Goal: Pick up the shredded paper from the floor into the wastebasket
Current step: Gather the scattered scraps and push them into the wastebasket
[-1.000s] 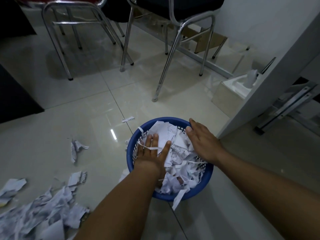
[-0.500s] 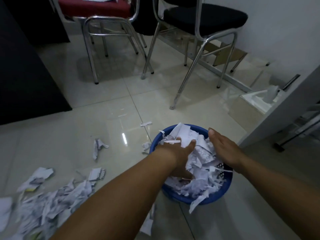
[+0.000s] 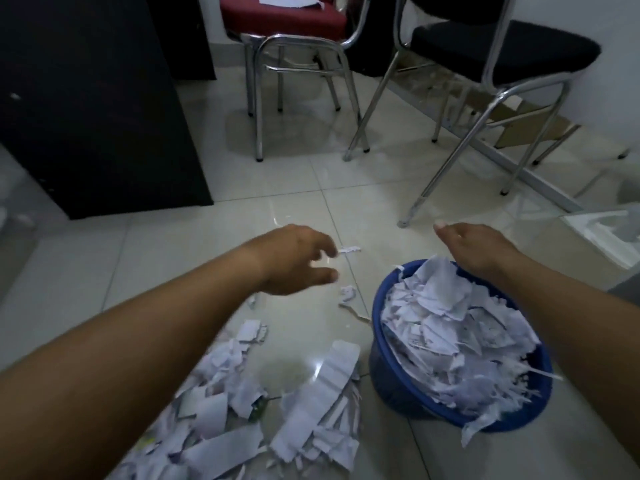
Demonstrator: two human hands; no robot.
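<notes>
Shredded paper (image 3: 263,420) heaped near left; blue wastebasket (image 3: 391,386) filled, right; left hand (image 3: 294,261) held loosely curled, empty; right hand (image 3: 474,247) relaxed, empty.

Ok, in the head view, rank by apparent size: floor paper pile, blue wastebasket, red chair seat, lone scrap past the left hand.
1. Floor paper pile, nearest the camera, so flattered.
2. Blue wastebasket, nearly alike; that pair is unsure.
3. Red chair seat, farther off and cut by the frame.
4. Lone scrap, plainly smallest.
</notes>
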